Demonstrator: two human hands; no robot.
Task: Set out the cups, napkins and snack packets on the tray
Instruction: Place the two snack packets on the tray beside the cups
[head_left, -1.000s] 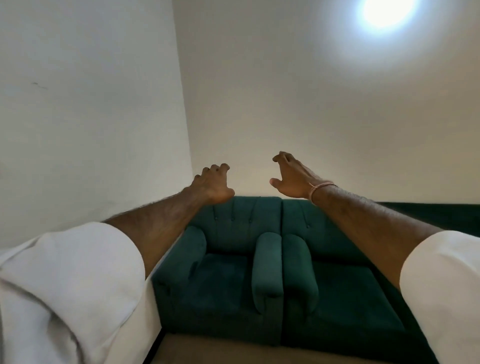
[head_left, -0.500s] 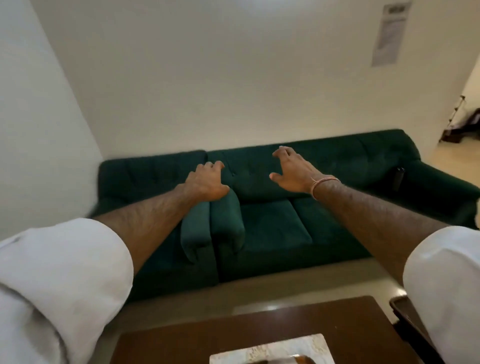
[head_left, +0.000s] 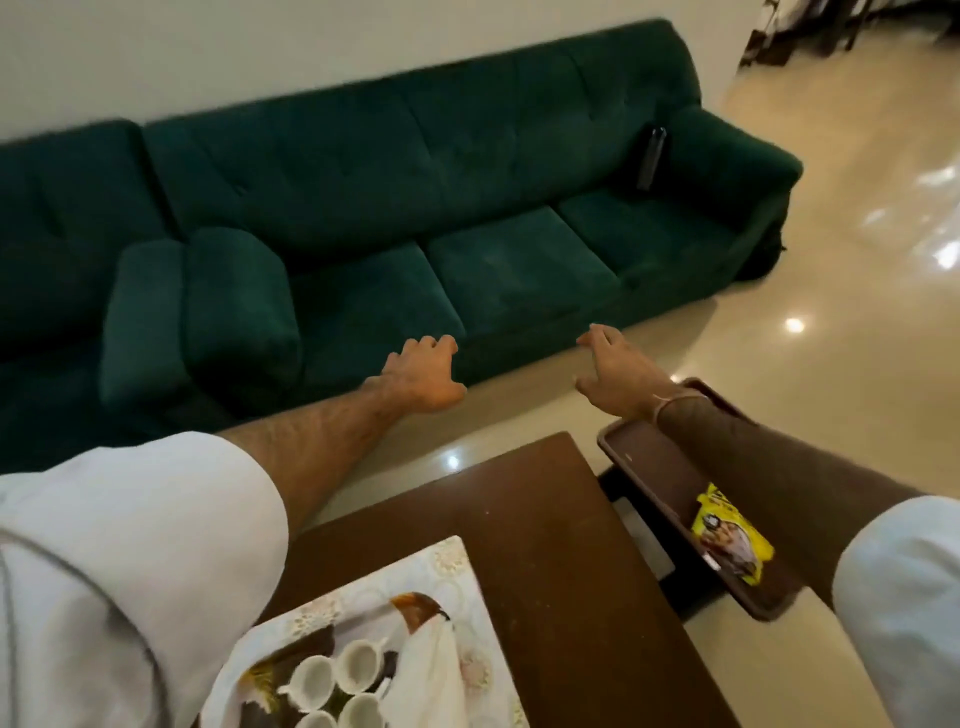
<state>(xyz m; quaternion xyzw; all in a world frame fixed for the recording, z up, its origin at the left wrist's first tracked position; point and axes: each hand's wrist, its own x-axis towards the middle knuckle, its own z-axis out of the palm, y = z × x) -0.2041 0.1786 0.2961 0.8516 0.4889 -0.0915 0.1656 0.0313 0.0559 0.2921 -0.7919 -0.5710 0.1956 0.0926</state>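
Note:
Several white cups stand together on a white patterned cloth at the near edge of a dark wooden table. A white napkin lies beside them. A brown tray sits to the right of the table, with a yellow snack packet lying in it. My left hand and my right hand are stretched out ahead in the air above the floor, fingers apart and slightly curled, holding nothing. My right forearm crosses over the tray's far end.
A long dark green sofa runs along the wall ahead, with a matching armchair to its left. A dark bottle leans in the sofa's right corner. Glossy cream floor spreads to the right.
The view has tilted down from the wall and ceiling to the sofa, table and tray. Both hands stay stretched out and empty.

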